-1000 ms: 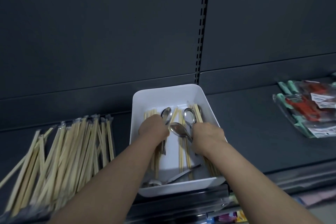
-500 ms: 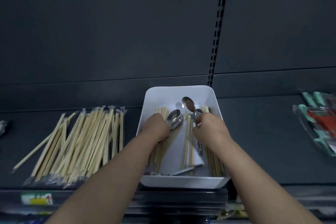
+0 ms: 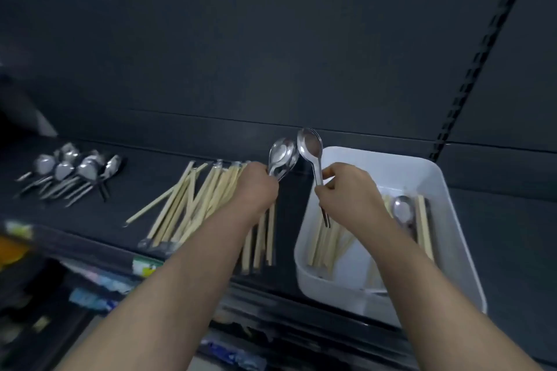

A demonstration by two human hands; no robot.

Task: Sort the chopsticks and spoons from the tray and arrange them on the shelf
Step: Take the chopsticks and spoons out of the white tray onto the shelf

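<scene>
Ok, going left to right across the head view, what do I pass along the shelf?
Spoon pile → chopstick pile → left hand gripping spoons → right hand pinching a spoon → tray.

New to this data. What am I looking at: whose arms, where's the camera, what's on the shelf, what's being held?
There is no robot here. These are a person's two bare hands, filmed by one wide-angle camera worn on the head and looking forward and down. That is why there is only one view and the arms come in from the bottom.

The surface is a dark shelf. On it lie a spoon pile at far left, a chopstick pile in the middle and a white tray at right. Inside the tray are leftover chopsticks and a leftover spoon.

The left hand grips what look like two nested spoons above the chopstick pile. The right hand pinches a single spoon by its handle over the tray's left side.
</scene>
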